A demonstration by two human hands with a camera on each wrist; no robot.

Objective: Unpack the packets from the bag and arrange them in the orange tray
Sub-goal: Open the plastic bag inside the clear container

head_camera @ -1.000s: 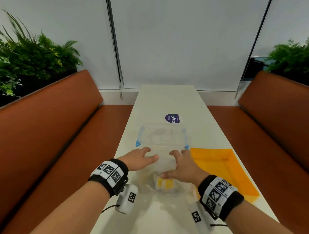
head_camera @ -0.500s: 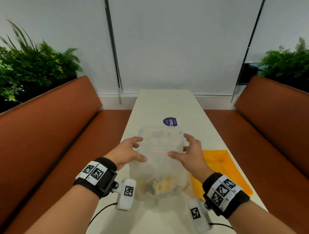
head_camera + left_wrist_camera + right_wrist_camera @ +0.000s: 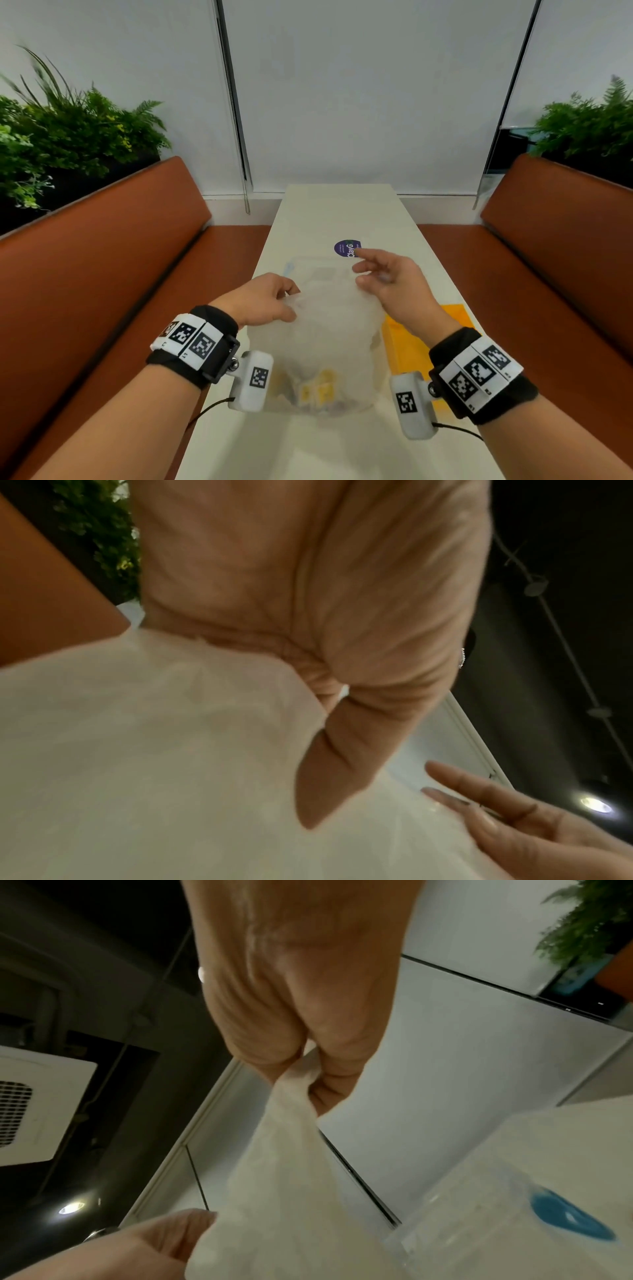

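A translucent white plastic bag [image 3: 325,346] stands lifted over the white table [image 3: 342,212], with yellow-and-white packets [image 3: 320,389] lying in its bottom. My left hand [image 3: 270,301] pinches the bag's left top edge, seen close up as bag film [image 3: 154,750] under the thumb. My right hand [image 3: 380,279] grips the right top edge, a bunched strip of bag [image 3: 291,1123] caught between thumb and fingers, its index finger stretched out. The orange tray [image 3: 411,346] lies flat on the table to the right of the bag, partly hidden behind my right wrist.
A clear plastic container with blue clips [image 3: 318,270] sits just behind the bag; its blue clip [image 3: 568,1218] shows in the right wrist view. A round purple sticker [image 3: 346,248] lies further back. Brown benches [image 3: 102,267] flank the narrow table, with plants behind them.
Both hands rose from the bag's lower part to its top edge and took hold of it. The bag now stands taller, stretched upward between them.
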